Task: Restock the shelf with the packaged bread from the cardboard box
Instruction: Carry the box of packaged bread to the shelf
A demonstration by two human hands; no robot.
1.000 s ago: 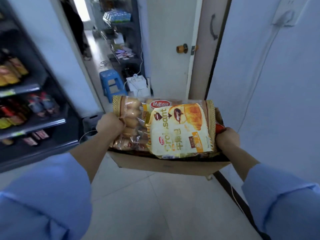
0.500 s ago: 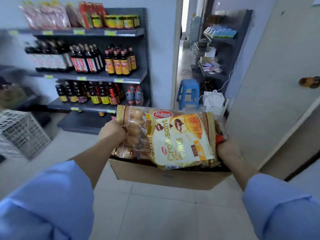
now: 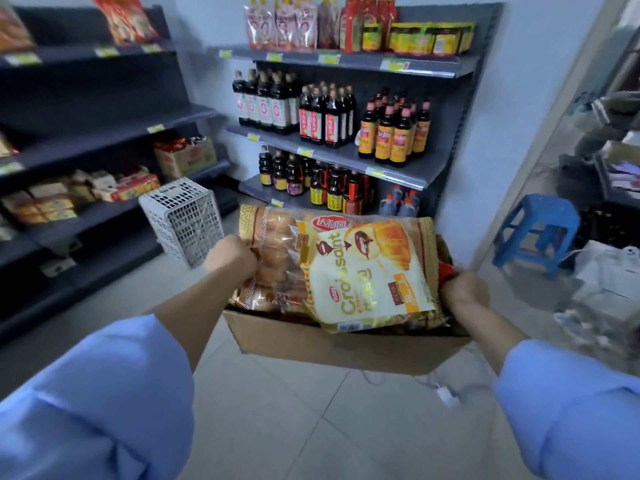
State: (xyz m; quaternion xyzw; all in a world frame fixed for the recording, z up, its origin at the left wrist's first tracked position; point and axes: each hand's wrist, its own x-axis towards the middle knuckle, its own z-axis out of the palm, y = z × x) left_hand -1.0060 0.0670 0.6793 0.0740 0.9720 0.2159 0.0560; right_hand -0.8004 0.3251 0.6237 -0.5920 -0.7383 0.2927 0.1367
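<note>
Since the earlier frames the view has swung left: the doorway and blue plastic stool (image 3: 535, 230) now sit at the right edge, and two dark grey metal shelf units fill the scene ahead. Both hands remain on the open brown cardboard box (image 3: 332, 344), carried at waist height above the tiled floor.

The left hand (image 3: 231, 258) is closed in a fist at the box's left end, pressed against a clear plastic bag of small golden bread rolls (image 3: 273, 258). Whether it grips the box wall or the bag cannot be determined. The right hand (image 3: 464, 294) is closed over the box's right rim.

A yellow-and-white croissant bag (image 3: 370, 271) lies on top, overhanging the near edge of the box.

Handling assessment:
- The bread bags are probably light, soft and air-filled; the film looks glossy and likely slippery.
- Contents crush easily. Take hold at the sealed end seam or cradle from beneath; avoid squeezing the middle.
- The overhanging top bag may slide off if the box tilts toward the carrier.

Likely destination: the left shelf unit (image 3: 114, 216), whose lower tier holds packaged baked goods. A white plastic lattice crate (image 3: 183, 220) stands on the floor between both units, near the approach path.
</note>
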